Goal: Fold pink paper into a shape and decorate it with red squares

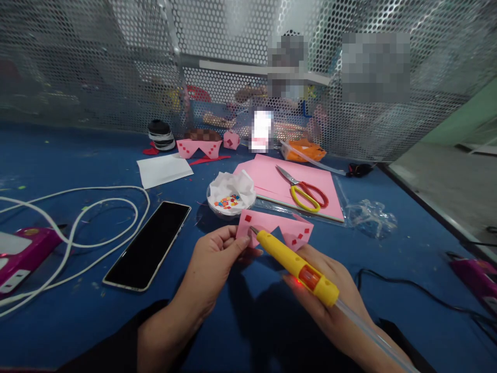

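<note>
My left hand (215, 261) pinches the left end of a folded pink paper piece (276, 227) dotted with small red squares, held just above the blue table (77, 155). In my right hand (330, 290) is a yellow glue pen (295, 265) with an orange band and a clear glue stick out the back. Its metal tip touches the pink paper near my left fingers. Just beyond stands a small white bowl (231, 199) lined with tissue and holding coloured paper bits.
A black phone (149, 243) lies to the left beside white cables (97, 217) and a magenta device (23, 254). Scissors (305, 191) rest on pink paper sheets (272, 176). More pink folded pieces (199, 147), a white sheet (163, 169) and a perforated metal screen (116, 62) are behind; another person sits beyond it.
</note>
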`<state>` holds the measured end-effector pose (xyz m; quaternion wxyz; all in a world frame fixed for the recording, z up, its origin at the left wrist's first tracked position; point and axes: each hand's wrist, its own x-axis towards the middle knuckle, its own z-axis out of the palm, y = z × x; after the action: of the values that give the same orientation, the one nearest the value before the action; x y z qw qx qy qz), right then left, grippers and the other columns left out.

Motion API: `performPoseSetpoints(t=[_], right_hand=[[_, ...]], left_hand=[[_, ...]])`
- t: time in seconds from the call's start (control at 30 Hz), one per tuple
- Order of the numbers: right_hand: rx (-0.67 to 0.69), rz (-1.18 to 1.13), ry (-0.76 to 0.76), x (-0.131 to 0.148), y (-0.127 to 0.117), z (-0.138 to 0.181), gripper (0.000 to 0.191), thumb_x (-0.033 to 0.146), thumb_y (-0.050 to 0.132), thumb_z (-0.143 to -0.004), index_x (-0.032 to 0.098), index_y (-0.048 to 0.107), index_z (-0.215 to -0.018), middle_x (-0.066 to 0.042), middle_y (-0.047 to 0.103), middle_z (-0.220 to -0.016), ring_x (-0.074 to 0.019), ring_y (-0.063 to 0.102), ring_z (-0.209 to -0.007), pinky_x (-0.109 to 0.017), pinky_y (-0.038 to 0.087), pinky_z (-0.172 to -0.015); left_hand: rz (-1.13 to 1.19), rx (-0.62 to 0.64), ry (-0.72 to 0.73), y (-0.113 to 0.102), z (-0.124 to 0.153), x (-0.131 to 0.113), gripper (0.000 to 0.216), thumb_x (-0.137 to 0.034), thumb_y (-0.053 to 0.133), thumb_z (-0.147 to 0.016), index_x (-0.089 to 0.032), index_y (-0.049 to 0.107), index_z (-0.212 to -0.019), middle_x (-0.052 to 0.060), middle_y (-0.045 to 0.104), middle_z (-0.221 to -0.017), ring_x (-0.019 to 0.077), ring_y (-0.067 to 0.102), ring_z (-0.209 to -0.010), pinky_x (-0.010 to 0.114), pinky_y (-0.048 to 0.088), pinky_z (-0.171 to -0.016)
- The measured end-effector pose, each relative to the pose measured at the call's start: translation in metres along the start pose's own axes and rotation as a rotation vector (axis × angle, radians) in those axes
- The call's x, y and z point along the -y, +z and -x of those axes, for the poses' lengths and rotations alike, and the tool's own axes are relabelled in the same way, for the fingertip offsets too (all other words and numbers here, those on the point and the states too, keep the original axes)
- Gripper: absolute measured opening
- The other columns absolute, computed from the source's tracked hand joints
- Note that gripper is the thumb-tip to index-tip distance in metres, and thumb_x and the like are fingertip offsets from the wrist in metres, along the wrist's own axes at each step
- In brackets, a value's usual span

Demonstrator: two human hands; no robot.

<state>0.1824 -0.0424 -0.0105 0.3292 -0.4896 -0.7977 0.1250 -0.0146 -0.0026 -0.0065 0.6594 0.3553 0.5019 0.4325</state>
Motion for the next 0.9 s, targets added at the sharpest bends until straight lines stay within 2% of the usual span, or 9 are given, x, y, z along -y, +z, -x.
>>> performPoseSetpoints(t=[0.37, 0.9], right_hand=[[-0.022, 0.000, -0.016, -0.0005, 0.0017, -0.0018, 0.019, 0.036, 0.051, -0.094, 0.023, 0.055, -0.080, -0.002, 0.061, -0.068, -0.0173, 0.061, -0.056, -0.029, 0.046, -0.049], [-0.047, 0.026, -0.053, -0.0018, 0.0033, 0.0006, 0.017, 0.037, 0.051, -0.096, 0.023, 0.055, -0.086, 0.000, 0.060, -0.069, -0.0158, 0.059, -0.056, -0.029, 0.045, -0.049]], left_hand=[[0.015, 0.004, 0.004, -0.0012, -0.0013, 0.0014, 0.016, -0.029, 0.076, -0.075, -0.016, 0.074, -0.083, 0.002, 0.074, -0.073, 0.0102, 0.066, -0.067, 0.018, 0.049, -0.064], [0.008, 0.012, 0.025, -0.0022, -0.0011, 0.0030, 0.017, -0.031, 0.075, -0.077, -0.015, 0.074, -0.082, 0.003, 0.074, -0.072, 0.0105, 0.066, -0.066, 0.019, 0.050, -0.064]])
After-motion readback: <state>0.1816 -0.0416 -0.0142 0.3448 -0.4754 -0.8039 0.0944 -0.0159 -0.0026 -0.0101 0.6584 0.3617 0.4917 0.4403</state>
